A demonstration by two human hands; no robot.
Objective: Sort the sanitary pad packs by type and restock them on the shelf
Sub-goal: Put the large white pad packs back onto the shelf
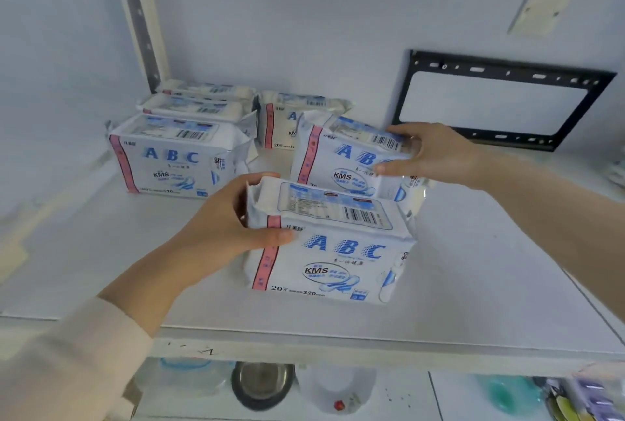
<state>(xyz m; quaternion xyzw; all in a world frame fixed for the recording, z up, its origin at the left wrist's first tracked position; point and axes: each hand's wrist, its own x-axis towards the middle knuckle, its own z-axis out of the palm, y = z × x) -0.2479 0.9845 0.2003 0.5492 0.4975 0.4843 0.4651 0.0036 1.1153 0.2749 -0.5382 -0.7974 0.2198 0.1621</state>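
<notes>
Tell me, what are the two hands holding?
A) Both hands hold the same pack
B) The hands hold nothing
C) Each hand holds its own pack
C: the left hand grips the near pack by its side, while the right hand grips the far pack behind it.

Two hands (216, 234) (436, 156) — a pad pack (331, 244) (351, 156) each — white shelf (473, 268).

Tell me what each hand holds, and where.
Left hand grips the nearer white-and-blue plastic ABC pad pack by its left end; right hand grips the farther white-and-blue ABC pad pack by its right end.
</notes>
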